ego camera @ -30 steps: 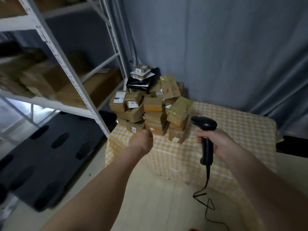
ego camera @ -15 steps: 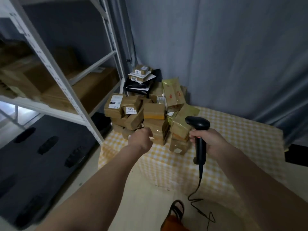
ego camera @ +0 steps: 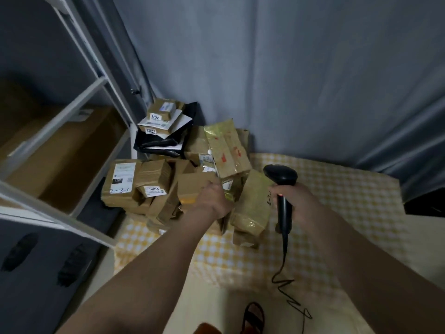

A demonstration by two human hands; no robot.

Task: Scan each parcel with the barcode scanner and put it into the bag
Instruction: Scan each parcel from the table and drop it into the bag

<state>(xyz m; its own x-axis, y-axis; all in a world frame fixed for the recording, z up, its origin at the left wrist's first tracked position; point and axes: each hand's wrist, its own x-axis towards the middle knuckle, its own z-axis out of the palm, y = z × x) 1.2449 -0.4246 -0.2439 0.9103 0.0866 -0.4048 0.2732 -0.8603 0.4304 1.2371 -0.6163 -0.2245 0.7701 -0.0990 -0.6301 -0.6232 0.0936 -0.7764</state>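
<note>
Black barcode scanner [ego camera: 282,189] gripped in right hand [ego camera: 298,201]; left hand [ego camera: 212,198] on piled parcels [ego camera: 183,169], its fingers' state hidden.

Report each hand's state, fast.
Left hand: at the parcel pile, grip cannot be told.
Right hand: holding the barcode scanner.

- The pile of parcels [ego camera: 183,179] sits on the far left corner of the desk [ego camera: 337,196], against the curtain [ego camera: 289,68] behind it.
- A shelf rack [ego camera: 79,97] stands left of the desk, with a large carton [ego camera: 62,155] on its shelf.
- The parcel marked 1222 [ego camera: 161,111] lies on top of the pile, at its back.
- The left hand [ego camera: 212,198] is at the pile's front.
- The right hand [ego camera: 297,201] holds the barcode scanner [ego camera: 281,186] just right of the pile, over the desk.
- The scanner's cable [ego camera: 287,280] hangs down before the desk.
- A sandalled foot [ego camera: 252,318] is on the floor below.
</note>
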